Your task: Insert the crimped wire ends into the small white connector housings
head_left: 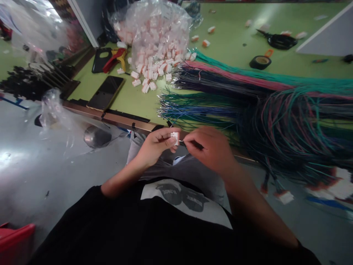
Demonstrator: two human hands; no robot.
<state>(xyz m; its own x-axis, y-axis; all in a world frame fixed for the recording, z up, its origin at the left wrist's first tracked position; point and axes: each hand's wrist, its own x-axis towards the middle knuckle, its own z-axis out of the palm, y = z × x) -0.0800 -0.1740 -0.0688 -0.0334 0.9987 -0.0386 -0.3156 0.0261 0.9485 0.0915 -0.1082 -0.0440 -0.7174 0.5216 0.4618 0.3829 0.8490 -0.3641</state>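
Note:
Between the thumb and fingers of my left hand (pixel 160 144) is a small white and orange connector housing (pixel 174 138). Close to its right side, my right hand (pixel 208 147) pinches a thin wire whose metal tip (pixel 181 140) points at the housing. Whether the tip touches or enters the housing I cannot tell. Both hands are in front of the table's edge, above my lap. Just beyond them lie bundles of cut wires with metal ends, a blue bundle (pixel 198 111) and a pink bundle (pixel 237 75) among them.
A clear plastic bag (pixel 162 25) spills many white housings onto the green table (pixel 138 105). Left of it lie a phone (pixel 106 92) and red-yellow pliers (pixel 116 59). Black tape (pixel 260 62) sits at the back right. Wires with fitted housings (pixel 284 197) hang over the right edge.

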